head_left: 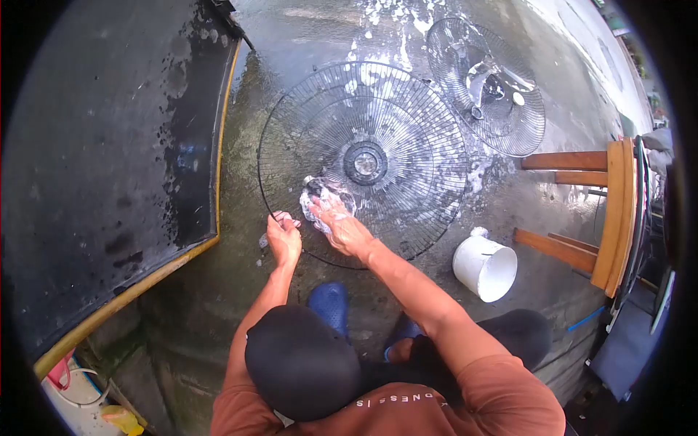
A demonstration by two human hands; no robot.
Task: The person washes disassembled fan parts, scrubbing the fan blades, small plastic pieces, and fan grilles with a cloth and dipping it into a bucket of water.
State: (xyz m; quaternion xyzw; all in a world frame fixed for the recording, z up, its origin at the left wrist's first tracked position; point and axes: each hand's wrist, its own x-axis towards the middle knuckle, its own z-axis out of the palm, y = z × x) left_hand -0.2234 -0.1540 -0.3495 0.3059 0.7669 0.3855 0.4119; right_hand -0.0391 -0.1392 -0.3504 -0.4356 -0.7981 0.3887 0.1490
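My dark-clad knees (302,363) come first, with my blue clogs (329,307) just beyond them on the wet floor (407,291). A narrow strip of floor separates the clogs from the near rim of the fan grille (365,163), which lies in front of me.

My left hand (283,236) has thumb and fingers closed on the rim at the grille's near left. My right hand (340,225) lies over a foamy wad (313,203) against the wires, fingers stretched across it; whether they curl underneath, I cannot tell.

To my right, the white bucket (486,269) tilts its mouth toward me, just outside the rim. On the left, the yellow edge (219,174) of a dark tabletop (109,145) runs alongside, with a slim band of floor between. The wooden stool (611,211), on its side at the right, leaves wider room. Past the far right rim sits a second grille (502,109), very close to mine.

My grille is round, its thin dark wires fanning from a ringed hub. Suds cling around the wad; farther out, pale wet streaks show through the wires, and white foam (403,54) trails beyond.
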